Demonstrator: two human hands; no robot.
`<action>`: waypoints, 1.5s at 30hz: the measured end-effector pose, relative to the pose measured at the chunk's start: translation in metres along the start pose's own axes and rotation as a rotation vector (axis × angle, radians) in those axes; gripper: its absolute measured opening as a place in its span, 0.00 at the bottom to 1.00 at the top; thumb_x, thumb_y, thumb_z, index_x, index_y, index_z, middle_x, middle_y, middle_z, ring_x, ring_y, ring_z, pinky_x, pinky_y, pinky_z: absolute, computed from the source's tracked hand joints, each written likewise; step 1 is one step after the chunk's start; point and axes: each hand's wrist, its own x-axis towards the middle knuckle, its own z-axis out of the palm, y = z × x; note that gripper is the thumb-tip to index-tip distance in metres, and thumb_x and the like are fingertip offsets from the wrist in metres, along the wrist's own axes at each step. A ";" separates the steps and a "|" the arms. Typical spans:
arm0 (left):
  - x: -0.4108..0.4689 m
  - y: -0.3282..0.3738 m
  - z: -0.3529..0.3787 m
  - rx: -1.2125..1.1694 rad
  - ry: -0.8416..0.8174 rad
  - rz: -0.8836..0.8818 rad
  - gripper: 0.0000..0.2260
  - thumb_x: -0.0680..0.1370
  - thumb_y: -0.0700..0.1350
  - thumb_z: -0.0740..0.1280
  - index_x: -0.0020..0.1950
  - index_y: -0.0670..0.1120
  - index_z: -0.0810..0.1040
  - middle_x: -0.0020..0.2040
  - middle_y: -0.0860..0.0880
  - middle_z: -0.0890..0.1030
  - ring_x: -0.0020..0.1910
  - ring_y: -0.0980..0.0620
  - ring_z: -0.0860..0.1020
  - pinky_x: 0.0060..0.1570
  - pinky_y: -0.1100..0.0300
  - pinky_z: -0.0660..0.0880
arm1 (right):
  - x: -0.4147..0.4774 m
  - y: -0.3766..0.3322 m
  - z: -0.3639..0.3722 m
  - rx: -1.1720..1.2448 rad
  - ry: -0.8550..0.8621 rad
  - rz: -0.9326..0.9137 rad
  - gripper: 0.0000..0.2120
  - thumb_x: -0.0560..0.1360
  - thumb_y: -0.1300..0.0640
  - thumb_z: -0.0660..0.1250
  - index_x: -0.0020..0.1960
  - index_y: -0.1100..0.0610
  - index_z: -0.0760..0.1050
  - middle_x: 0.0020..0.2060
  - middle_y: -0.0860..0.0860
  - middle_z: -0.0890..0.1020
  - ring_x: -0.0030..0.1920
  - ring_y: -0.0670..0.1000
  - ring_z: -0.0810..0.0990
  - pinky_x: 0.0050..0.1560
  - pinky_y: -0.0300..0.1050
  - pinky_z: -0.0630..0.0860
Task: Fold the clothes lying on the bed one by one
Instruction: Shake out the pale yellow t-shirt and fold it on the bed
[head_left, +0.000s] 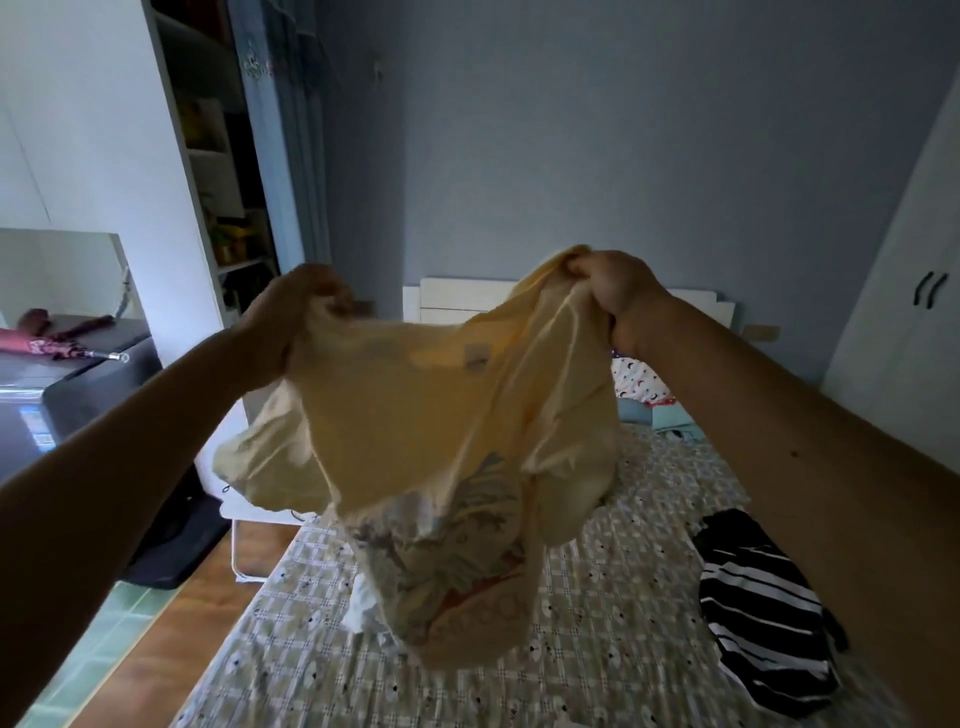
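left hand (291, 306) + right hand (618, 293): 2 hands | yellow shirt (415, 415): 1 | striped top (758, 613): 1 | bed (623, 597): 1 | umbrella (57, 344): 1 | door handles (920, 296): 2

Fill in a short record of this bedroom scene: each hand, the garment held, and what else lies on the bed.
left hand: grips one upper edge of the yellow garment
right hand: grips the other upper edge
yellow garment: held up, hanging over the bed, printed lower part
bed: checked cover
striped garment: black and white, crumpled, on the bed's right side
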 end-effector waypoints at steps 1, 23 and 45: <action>-0.008 0.006 0.007 -0.002 -0.130 0.029 0.14 0.79 0.57 0.64 0.42 0.48 0.78 0.37 0.46 0.82 0.34 0.50 0.80 0.36 0.59 0.77 | 0.000 0.000 0.003 0.000 -0.019 0.001 0.08 0.80 0.56 0.62 0.44 0.56 0.77 0.51 0.59 0.81 0.52 0.57 0.80 0.58 0.54 0.77; 0.014 0.078 0.152 0.759 -0.049 0.605 0.09 0.75 0.50 0.66 0.52 0.54 0.83 0.52 0.50 0.84 0.50 0.48 0.82 0.53 0.46 0.81 | -0.032 0.084 0.018 -0.478 0.063 -0.638 0.16 0.70 0.49 0.76 0.50 0.54 0.72 0.35 0.44 0.77 0.34 0.39 0.75 0.39 0.34 0.74; -0.009 0.046 0.060 1.427 0.140 0.386 0.34 0.75 0.43 0.72 0.77 0.48 0.60 0.69 0.42 0.69 0.64 0.39 0.74 0.54 0.44 0.77 | 0.020 0.039 0.004 -0.731 0.198 -0.659 0.06 0.70 0.61 0.66 0.46 0.53 0.73 0.39 0.51 0.80 0.40 0.56 0.79 0.36 0.46 0.73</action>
